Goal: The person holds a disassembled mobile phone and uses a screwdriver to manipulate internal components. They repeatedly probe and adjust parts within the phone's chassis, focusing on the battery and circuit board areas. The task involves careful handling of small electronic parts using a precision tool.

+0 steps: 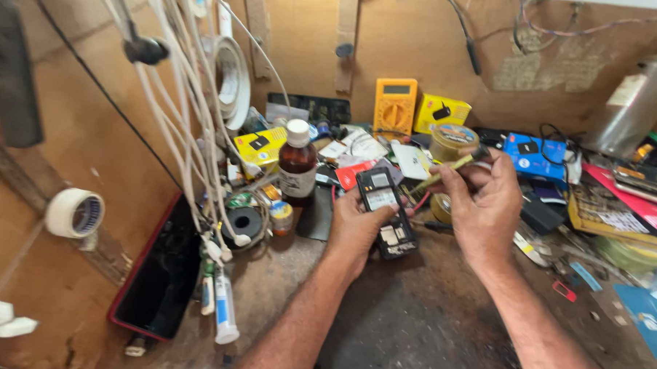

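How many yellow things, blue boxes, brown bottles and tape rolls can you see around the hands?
Yellow things: 3, the meter, small box and flat pack
Blue boxes: 1
Brown bottles: 1
Tape rolls: 2, one on the left wall, one hanging higher up
Total: 7

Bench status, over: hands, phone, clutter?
Left hand grips opened phone. Right hand holds thin tool at it. Brown bottle stands close left.
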